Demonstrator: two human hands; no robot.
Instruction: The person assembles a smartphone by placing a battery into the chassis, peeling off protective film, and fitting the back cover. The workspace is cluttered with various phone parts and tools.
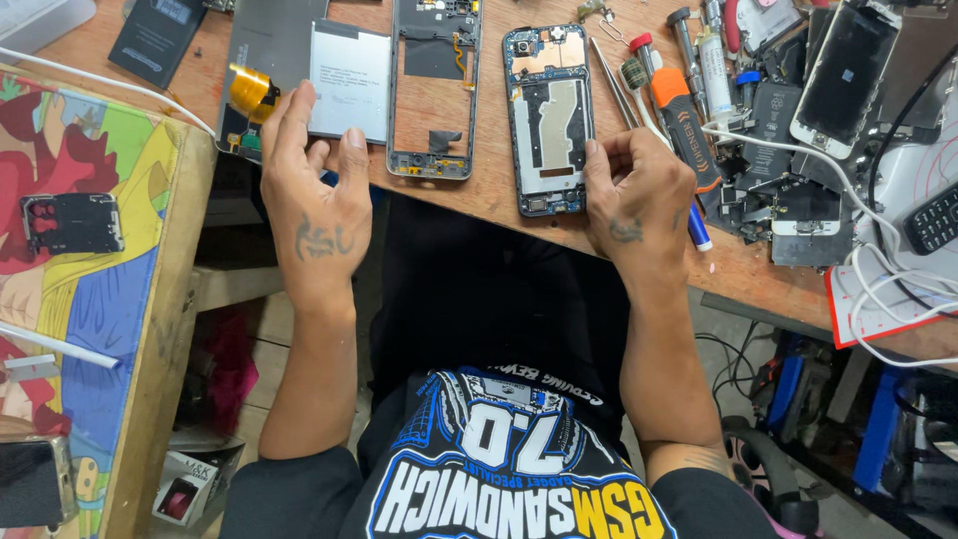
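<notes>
Left hand (pixel 314 190) spread flat, fingertips on silver battery (pixel 349 82) at bench edge (pixel 479 200). Right hand (pixel 634 190) curled, fingers pinched; contents not discernible. Open phone body (pixel 548 120) just left of it; empty frame (pixel 434 90) between; orange screwdriver (pixel 679 115) right.

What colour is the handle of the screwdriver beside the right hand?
The screwdriver has an orange and black handle, seen in the head view.
</notes>
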